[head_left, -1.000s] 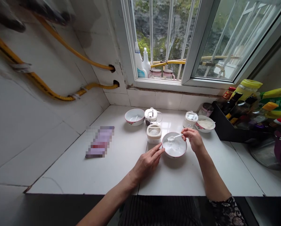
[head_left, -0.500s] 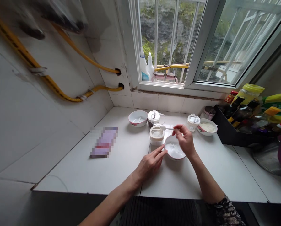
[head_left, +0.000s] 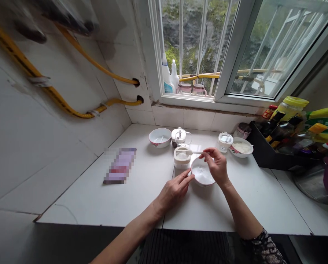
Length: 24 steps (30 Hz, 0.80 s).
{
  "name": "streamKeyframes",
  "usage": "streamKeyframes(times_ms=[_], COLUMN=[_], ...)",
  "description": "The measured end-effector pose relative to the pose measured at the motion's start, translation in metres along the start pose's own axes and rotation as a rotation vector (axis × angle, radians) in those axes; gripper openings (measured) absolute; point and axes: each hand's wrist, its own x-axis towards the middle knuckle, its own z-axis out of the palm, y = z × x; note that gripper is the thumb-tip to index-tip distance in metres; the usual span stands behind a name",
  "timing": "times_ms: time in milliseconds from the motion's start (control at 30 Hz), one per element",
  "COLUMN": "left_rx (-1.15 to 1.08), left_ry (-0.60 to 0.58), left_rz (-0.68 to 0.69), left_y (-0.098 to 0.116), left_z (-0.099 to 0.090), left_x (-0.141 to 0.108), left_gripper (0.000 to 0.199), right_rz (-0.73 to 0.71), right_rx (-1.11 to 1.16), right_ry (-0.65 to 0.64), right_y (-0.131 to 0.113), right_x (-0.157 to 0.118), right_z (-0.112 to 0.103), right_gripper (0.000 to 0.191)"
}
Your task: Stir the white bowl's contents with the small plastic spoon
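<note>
My right hand (head_left: 218,168) pinches the thin handle of a small white spoon (head_left: 196,152). The spoon lies level, its bowl end over the mouth of an open square seasoning jar (head_left: 181,164) with pale contents. Below that hand stands a white bowl (head_left: 203,175) with a pink rim and white contents, likely powder. The fingers of my left hand (head_left: 175,189) grip this bowl at its left rim. Just behind the open jar is a second seasoning jar (head_left: 178,135) with a white lid and dark contents. Part of the bowl is hidden by my right hand.
Another bowl (head_left: 159,143) with a light utensil stands at the back left. A lidded jar (head_left: 224,142) and a bowl of white food (head_left: 241,149) are at the back right, beside a black bin (head_left: 271,156) of bottles. A blurred purple packet (head_left: 120,165) lies left.
The spoon has shifted left, further over the open jar's mouth, with my right hand. My left hand stays at the bowl's rim. The whole view has moved slightly.
</note>
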Motion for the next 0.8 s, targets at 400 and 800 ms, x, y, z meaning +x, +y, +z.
streamKeyframes(times_ms=[400, 800], left_rx=[-0.030, -0.041], left_ry=[-0.015, -0.013], left_rz=[-0.012, -0.013], left_y=[0.000, -0.001], left_z=[0.000, 0.001], left_x=[-0.001, -0.003], left_gripper=[0.039, 0.041], right_rz=[0.273, 0.342], right_rx=[-0.028, -0.005], right_ry=[-0.169, -0.198], right_y=[0.015, 0.012], right_x=[0.008, 0.003], right_z=[-0.039, -0.026], right_gripper=[0.016, 0.014])
